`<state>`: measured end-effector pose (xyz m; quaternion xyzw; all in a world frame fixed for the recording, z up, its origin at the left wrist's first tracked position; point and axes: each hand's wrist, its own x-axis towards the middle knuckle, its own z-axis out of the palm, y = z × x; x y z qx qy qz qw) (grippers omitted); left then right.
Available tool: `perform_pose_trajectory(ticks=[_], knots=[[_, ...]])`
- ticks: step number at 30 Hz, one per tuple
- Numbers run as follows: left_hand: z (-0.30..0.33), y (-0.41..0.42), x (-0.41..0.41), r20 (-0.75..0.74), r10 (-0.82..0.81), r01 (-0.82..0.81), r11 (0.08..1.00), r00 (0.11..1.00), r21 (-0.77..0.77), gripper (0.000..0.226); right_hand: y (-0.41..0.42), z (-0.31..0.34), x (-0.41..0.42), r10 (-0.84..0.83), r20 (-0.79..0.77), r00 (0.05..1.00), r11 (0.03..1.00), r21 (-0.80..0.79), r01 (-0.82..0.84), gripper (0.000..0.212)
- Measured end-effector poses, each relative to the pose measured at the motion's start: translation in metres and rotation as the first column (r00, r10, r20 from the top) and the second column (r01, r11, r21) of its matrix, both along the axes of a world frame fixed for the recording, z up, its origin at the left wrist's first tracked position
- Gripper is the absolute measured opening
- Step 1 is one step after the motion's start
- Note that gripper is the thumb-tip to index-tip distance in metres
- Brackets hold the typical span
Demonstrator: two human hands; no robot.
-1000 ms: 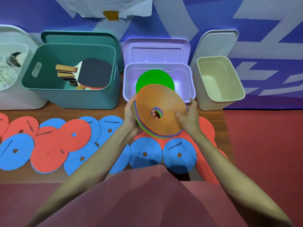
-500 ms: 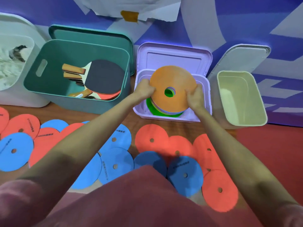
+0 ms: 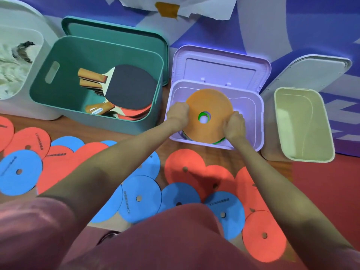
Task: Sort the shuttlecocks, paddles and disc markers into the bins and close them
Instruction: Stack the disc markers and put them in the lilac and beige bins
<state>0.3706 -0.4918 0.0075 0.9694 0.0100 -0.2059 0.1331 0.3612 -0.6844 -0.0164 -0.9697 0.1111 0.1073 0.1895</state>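
A stack of disc markers with an orange one on top point(image 3: 209, 106) sits low inside the open lilac bin point(image 3: 251, 114). My left hand point(image 3: 178, 112) grips the stack's left edge and my right hand point(image 3: 233, 124) grips its right edge, both with curled fingers. Green and other colours show at the stack's rim. Several red and blue disc markers point(image 3: 136, 197) lie spread over the wooden floor in front of the bins. The teal bin point(image 3: 58, 55) to the left holds several paddles point(image 3: 128, 88). A white bin point(image 3: 39, 38) at far left holds shuttlecocks point(image 3: 11, 69).
A pale green bin point(image 3: 303, 123) stands open at the right, its grey lid point(image 3: 311, 73) leaning behind it. The lilac lid point(image 3: 220, 63) and the teal lid point(image 3: 116, 32) also stand up behind their bins. Red mat point(image 3: 327, 191) lies to the right.
Both hands carried the disc stack from above the floor forward and down into the lilac bin, covering the green disc that lay there. The camera moved closer to the bins.
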Motion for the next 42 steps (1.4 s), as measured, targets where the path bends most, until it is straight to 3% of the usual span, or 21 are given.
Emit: perform_pose_trajectory(ticks=[4, 7, 12, 16, 19, 23, 26, 28, 30, 35, 42], knots=[[0.000, -0.003, -0.004, 0.040, -0.037, 0.033, 0.994, 0.998, 0.101, 0.033, -0.004, 0.005, -0.002, 0.056, 0.034, 0.998, 0.993, -0.107, -0.052, 0.030], [0.005, -0.003, -0.015, 0.137, -0.040, 0.028, 0.996, 0.990, 0.089, 0.031, -0.012, 0.013, -0.010, 0.115, 0.070, 0.991, 0.981, -0.162, -0.102, 0.040], [0.014, 0.005, -0.055, 0.386, 0.009, 0.044, 0.991, 0.923, -0.130, 0.045, -0.035, 0.035, -0.052, 0.166, 0.247, 0.955, 0.986, -0.048, -0.160, 0.056], [0.021, 0.000, -0.114, 0.593, 0.104, 0.146, 0.922, 0.798, -0.359, 0.037, -0.060, 0.051, -0.126, 0.085, 0.434, 0.897, 0.986, 0.096, -0.140, 0.043], [0.016, -0.010, -0.162, 0.648, 0.126, 0.219, 0.879, 0.751, -0.424, 0.026, -0.088, 0.033, -0.187, -0.068, 0.339, 0.938, 0.986, 0.167, 0.011, 0.038], [-0.006, -0.025, -0.209, 0.562, -0.057, 0.340, 0.845, 0.825, -0.414, 0.026, -0.136, -0.006, -0.262, -0.230, 0.045, 0.972, 0.970, 0.087, 0.225, 0.045], [-0.023, -0.042, -0.233, 0.407, -0.216, 0.386, 0.831, 0.888, -0.401, 0.029, -0.160, -0.025, -0.303, -0.243, -0.216, 0.946, 0.969, -0.107, 0.224, 0.052], [-0.028, -0.056, -0.243, 0.302, -0.293, 0.401, 0.819, 0.907, -0.411, 0.030, -0.170, -0.036, -0.322, -0.244, -0.342, 0.907, 0.968, -0.140, 0.207, 0.072], [-0.027, -0.072, -0.251, 0.237, -0.352, 0.423, 0.797, 0.905, -0.432, 0.030, -0.177, -0.044, -0.334, -0.252, -0.375, 0.892, 0.967, -0.123, 0.222, 0.085], [-0.035, -0.105, -0.261, 0.158, -0.375, 0.405, 0.793, 0.913, -0.456, 0.032, -0.179, -0.049, -0.338, -0.215, -0.300, 0.929, 0.967, -0.196, 0.161, 0.083], [-0.048, -0.128, -0.276, 0.084, -0.305, 0.312, 0.853, 0.949, -0.419, 0.032, -0.204, -0.046, -0.325, -0.230, -0.276, 0.933, 0.973, -0.080, 0.216, 0.095]])
